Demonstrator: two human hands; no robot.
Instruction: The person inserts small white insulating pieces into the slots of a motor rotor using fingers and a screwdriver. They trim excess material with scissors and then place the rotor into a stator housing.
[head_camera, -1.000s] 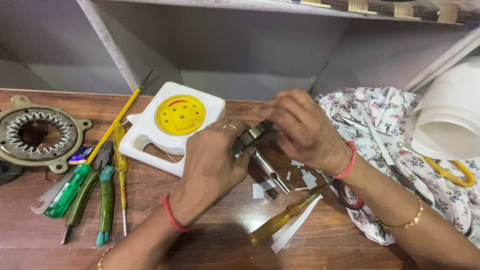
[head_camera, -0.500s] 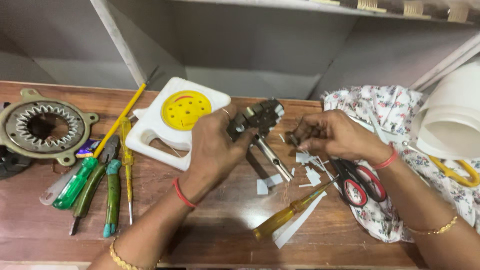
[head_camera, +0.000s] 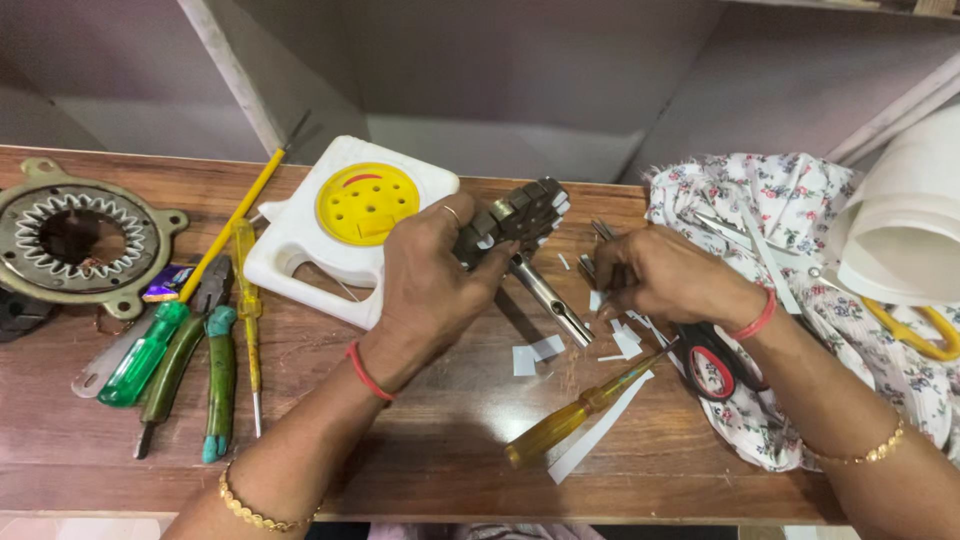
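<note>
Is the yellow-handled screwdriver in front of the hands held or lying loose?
Lying loose. The yellow-handled screwdriver rests flat on the wooden table; the left hand grips a metal rotor, the right hand picks among paper scraps.

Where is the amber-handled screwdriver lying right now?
In the head view, the amber-handled screwdriver lies diagonally on the wooden table, right of centre, below the right hand among white paper scraps, its tip toward the black-and-red scissors.

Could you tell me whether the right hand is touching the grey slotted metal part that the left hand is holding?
Apart. The head view shows bare wooden table between the right hand and the slotted metal part gripped by the left hand.
</note>
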